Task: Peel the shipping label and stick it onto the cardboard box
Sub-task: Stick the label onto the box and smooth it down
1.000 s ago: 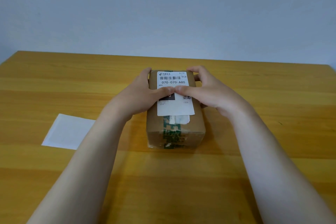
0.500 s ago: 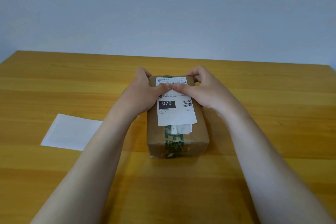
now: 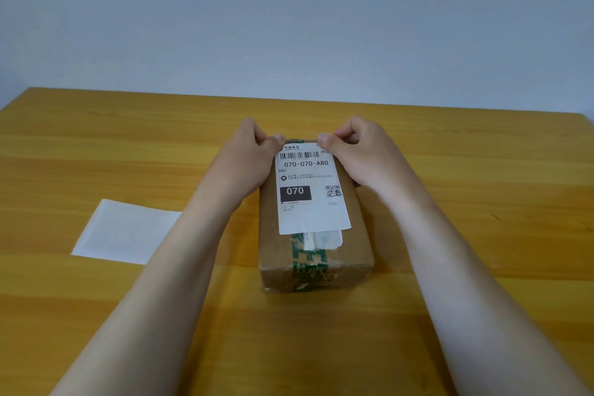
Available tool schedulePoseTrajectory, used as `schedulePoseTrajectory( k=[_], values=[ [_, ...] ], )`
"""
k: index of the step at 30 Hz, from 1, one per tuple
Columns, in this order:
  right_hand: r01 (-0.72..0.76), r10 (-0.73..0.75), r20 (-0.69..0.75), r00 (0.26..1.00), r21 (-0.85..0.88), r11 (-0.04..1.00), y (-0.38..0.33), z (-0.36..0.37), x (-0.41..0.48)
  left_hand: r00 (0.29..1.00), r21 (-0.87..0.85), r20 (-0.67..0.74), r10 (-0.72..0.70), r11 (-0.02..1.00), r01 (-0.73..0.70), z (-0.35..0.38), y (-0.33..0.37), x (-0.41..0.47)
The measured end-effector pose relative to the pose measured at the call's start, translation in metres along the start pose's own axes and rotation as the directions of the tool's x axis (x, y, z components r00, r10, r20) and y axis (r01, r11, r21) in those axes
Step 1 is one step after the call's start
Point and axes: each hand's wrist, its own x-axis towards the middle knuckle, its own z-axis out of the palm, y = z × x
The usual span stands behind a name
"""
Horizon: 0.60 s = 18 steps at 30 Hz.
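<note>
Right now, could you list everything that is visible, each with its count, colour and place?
table: one, yellow-brown wood, lower half
wall: one, pale blue-grey, behind table
cardboard box: one, brown, table centre
shipping label: one, white, black print, on box top
tape: one strip, green, along the box, partly under label
torn sticker: one, white, under label's near edge
paper sheet: one, white, on table left of box
left hand: one, thumb on label's far left corner
right hand: one, thumb on label's far right corner

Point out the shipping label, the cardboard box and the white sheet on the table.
shipping label (image 3: 311, 191): head view, its printed middle.
cardboard box (image 3: 353, 249): head view, bare top beside the label.
white sheet (image 3: 125, 230): head view, its middle.
</note>
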Motion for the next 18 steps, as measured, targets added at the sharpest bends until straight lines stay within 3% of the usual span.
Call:
schedulePoseTrajectory(
  k=[11, 18],
  values=[
    [0.039, -0.039, 0.004, 0.999, -0.054, 0.998, -0.001, -0.001, 0.000, 1.000, -0.037, 0.000, -0.022, 0.999, 0.022, 0.000, 0.005, -0.002],
    [-0.034, 0.027, 0.048, 0.998, 0.151, 0.988, -0.012, -0.015, -0.008, 0.999, -0.139, 0.028, -0.038, 0.989, 0.041, -0.004, 0.013, -0.005]
  ],
)
